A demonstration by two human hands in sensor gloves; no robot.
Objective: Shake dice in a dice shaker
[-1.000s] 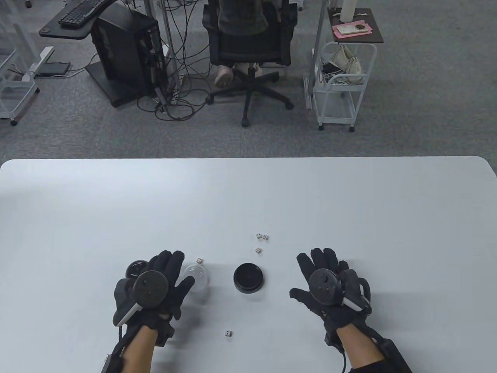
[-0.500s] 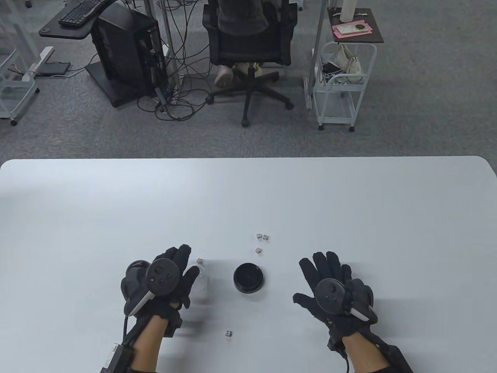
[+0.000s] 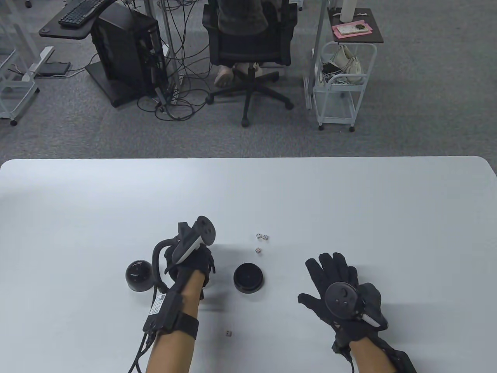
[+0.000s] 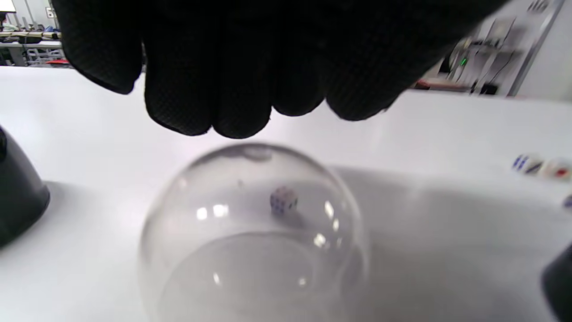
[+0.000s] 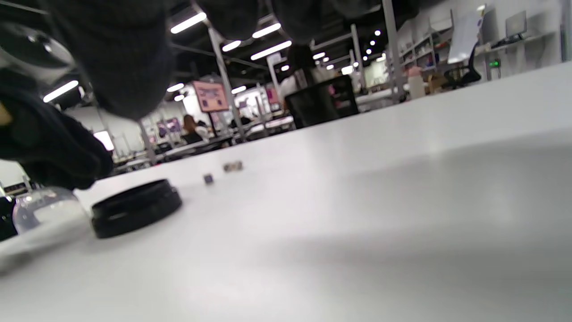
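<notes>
Honestly, barely started: dice [image 3: 262, 236] lay loose on the table [image 3: 349, 202], the base [image 3: 248, 277] sat empty. Left hand [image 3: 190, 264] hovered over the dome [image 4: 252, 232], fingers curled, not gripping; right hand [image 3: 341, 291] lay spread open.

office chair [image 3: 248, 46], computer tower [image 3: 124, 50], wire cart [image 3: 341, 85]

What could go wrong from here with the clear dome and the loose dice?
1. The left hand fingers hover just above the clear dome; smooth and rounded, it may slip when gripped.
2. One die shows through the dome, very close to it; moving the dome could knock it away.
3. Other dice and a lone die lie scattered outside the black base, so gathering could miss one.
</notes>
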